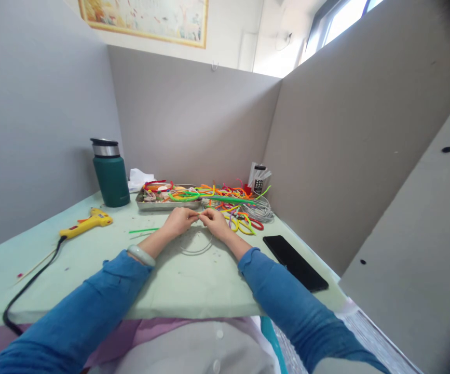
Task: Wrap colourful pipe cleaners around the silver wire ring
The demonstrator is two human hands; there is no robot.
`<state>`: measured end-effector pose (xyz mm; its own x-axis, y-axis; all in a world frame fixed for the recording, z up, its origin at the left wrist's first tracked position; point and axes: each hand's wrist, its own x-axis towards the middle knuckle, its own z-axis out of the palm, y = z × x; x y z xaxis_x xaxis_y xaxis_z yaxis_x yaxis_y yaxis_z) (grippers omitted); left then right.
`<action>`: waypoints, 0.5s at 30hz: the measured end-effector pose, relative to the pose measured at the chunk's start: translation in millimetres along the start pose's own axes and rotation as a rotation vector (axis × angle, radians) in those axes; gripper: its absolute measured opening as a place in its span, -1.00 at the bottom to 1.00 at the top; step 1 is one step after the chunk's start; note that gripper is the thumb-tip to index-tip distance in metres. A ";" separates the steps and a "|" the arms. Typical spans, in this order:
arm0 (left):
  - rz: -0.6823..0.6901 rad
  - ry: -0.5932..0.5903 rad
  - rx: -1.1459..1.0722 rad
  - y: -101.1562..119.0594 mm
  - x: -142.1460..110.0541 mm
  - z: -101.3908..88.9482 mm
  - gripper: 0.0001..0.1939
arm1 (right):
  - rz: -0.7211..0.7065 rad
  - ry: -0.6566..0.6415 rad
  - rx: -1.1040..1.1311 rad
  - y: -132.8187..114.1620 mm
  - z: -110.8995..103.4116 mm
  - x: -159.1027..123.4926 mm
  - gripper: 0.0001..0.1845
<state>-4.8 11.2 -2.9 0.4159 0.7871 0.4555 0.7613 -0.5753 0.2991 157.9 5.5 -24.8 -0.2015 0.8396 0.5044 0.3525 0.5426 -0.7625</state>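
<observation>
My left hand (pixel 178 220) and my right hand (pixel 216 222) meet over the middle of the pale green table (pixel 193 280), fingers pinched together on a thin pale stick or wire between them; what it is stays too small to name. A loop of thin wire (pixel 197 248) lies on the table just below my hands. A green pipe cleaner (pixel 144 230) lies left of my left hand. Behind my hands is a heap of coloured pipe cleaners (pixel 228 200).
A metal tray (pixel 162 203) of small bits stands at the back. A green thermos (pixel 110 173) stands back left, a yellow glue gun (pixel 86 223) with black cord lies at left, and a black phone (pixel 295 262) lies at right. Grey partition walls enclose the table.
</observation>
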 end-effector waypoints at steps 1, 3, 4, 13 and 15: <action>-0.013 0.016 -0.023 0.1 -0.3 0.3 -0.69 | 0.005 -0.003 0.007 -0.2 0.0 0.1 -0.81; -0.034 0.047 -0.051 0.8 -0.9 0.3 -0.70 | 0.008 -0.010 0.022 -0.7 0.0 0.3 -0.81; -0.041 0.051 -0.057 1.4 -1.1 -0.1 -0.71 | 0.007 -0.013 0.027 -1.0 -0.1 0.4 -0.81; -0.093 0.035 -0.097 6.4 0.0 -6.0 -0.73 | 0.017 -0.015 0.042 -5.9 -1.7 -1.6 -0.76; -0.141 0.020 -0.114 7.7 0.2 -7.3 -0.72 | 0.019 -0.016 0.047 -5.7 -1.7 -1.6 -0.76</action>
<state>-2.5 5.3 5.6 0.2981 0.8581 0.4181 0.7494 -0.4817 0.4542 157.8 1.0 -20.6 -0.2104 0.8497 0.4835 0.3128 0.5270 -0.7902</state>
